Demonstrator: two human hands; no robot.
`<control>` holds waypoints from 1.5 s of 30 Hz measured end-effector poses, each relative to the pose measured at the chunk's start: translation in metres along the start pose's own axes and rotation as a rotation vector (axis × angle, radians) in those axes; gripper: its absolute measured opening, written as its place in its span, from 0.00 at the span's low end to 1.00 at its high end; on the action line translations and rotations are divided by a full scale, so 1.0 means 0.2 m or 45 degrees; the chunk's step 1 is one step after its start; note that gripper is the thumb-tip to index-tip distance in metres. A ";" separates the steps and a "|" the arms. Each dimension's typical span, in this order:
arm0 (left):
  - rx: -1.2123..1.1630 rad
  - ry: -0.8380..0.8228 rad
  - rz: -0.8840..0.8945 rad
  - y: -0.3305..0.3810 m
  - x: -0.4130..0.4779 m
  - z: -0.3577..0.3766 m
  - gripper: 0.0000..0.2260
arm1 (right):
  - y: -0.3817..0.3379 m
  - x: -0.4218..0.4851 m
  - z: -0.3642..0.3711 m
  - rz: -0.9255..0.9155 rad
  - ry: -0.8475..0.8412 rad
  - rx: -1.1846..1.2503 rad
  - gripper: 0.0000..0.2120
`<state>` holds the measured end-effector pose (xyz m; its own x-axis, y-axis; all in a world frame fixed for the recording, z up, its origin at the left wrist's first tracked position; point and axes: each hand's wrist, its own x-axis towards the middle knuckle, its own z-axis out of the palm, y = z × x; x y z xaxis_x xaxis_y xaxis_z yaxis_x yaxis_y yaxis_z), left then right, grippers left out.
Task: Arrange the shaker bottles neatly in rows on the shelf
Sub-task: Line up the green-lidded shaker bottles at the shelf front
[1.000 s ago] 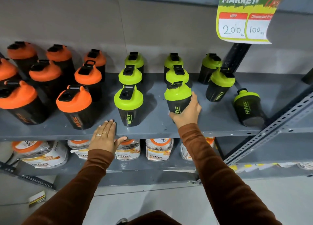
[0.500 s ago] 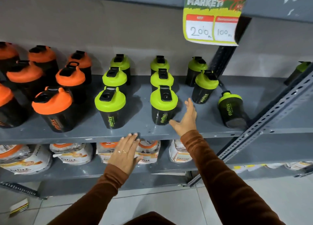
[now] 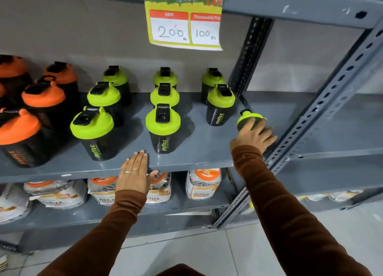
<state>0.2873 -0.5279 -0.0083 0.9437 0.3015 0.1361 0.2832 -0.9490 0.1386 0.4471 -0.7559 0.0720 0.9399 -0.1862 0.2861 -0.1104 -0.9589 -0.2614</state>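
Note:
Black shaker bottles stand in rows on the grey shelf [image 3: 196,151]. Orange-lidded ones [image 3: 42,95] fill the left side. Green-lidded ones form a left row [image 3: 92,124], a middle row [image 3: 162,122] and a right row of two [image 3: 220,101]. A stray green-lidded bottle [image 3: 248,117] sits apart at the far right, tilted, close to the slotted upright. My right hand [image 3: 253,135] covers that bottle, fingers wrapped over its body. My left hand [image 3: 134,170] lies flat on the shelf's front edge, holding nothing.
A slotted metal upright [image 3: 323,114] runs diagonally just right of my right hand. A price sign [image 3: 184,24] hangs from the shelf above. White pouches with orange print [image 3: 203,184] fill the lower shelf. Another shelf bay continues to the right.
My right hand left the front bottle of the middle green row and moved right onto the stray bottle. My left hand shifted right along the shelf edge. The view panned right.

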 end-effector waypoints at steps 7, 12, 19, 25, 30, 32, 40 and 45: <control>-0.046 0.063 -0.049 0.01 0.02 0.04 0.26 | 0.06 0.05 0.03 0.158 -0.128 0.088 0.39; -0.066 0.139 -0.044 0.02 0.02 0.05 0.23 | 0.07 0.00 0.04 0.143 -0.032 0.212 0.37; -0.082 0.147 -0.037 0.02 0.02 0.04 0.24 | 0.09 -0.16 0.10 0.070 0.033 0.977 0.39; -0.057 0.172 -0.027 0.01 0.02 0.04 0.24 | 0.06 -0.28 0.21 -0.012 -0.083 1.156 0.38; -0.061 0.197 -0.029 0.00 0.03 0.07 0.24 | 0.06 -0.27 0.23 0.011 -0.109 1.157 0.40; -0.095 0.190 -0.053 0.02 0.03 0.05 0.25 | 0.06 -0.26 0.23 0.021 -0.122 1.146 0.40; -0.993 0.247 -0.385 0.17 0.11 -0.09 0.37 | 0.07 -0.21 0.21 0.079 -0.211 1.243 0.52; -1.317 0.178 -0.458 0.20 0.26 -0.12 0.42 | 0.11 -0.14 0.14 0.060 -0.331 1.197 0.49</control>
<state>0.3427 -0.5483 0.0282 0.7887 0.6143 0.0237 0.1963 -0.2882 0.9372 0.4270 -0.7652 0.0332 0.9956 -0.0588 0.0735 0.0468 -0.3685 -0.9284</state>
